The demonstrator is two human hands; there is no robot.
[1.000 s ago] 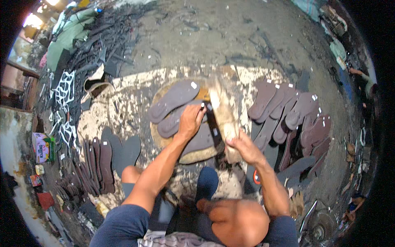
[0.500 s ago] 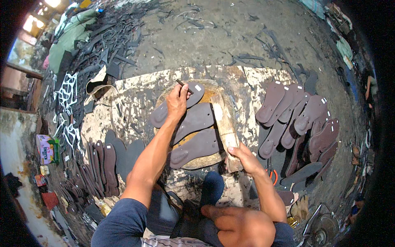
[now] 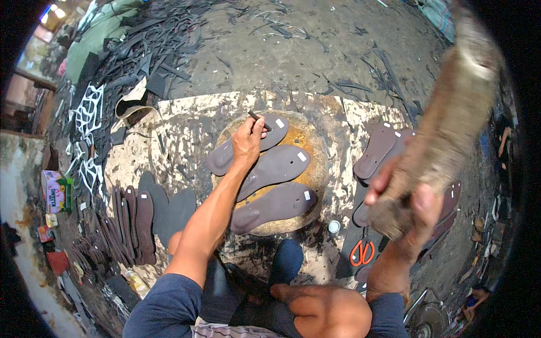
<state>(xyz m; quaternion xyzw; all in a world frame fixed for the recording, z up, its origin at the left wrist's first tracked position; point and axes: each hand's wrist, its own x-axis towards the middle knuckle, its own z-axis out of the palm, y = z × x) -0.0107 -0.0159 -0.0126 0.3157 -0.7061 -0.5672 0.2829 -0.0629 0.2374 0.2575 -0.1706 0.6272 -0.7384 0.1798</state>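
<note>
The right hand [image 3: 425,211], its grip clamped round a wooden mallet [image 3: 453,107], is well apart from three brown soles on a round block [image 3: 317,132]. The middle sole [image 3: 276,164] and near sole [image 3: 270,209] show dark, hole-like spots, seemingly done; the far sole [image 3: 221,160] looks in hand, under a dark punch [image 3: 254,115] pinched in the left hand's [image 3: 247,143] grip. Beneath: a dark floor [image 3: 253,56], mottled sheet [image 3: 183,127], strewn offcuts [image 3: 132,65], orange-handled scissors [image 3: 362,253], white cap [image 3: 334,226].
</note>
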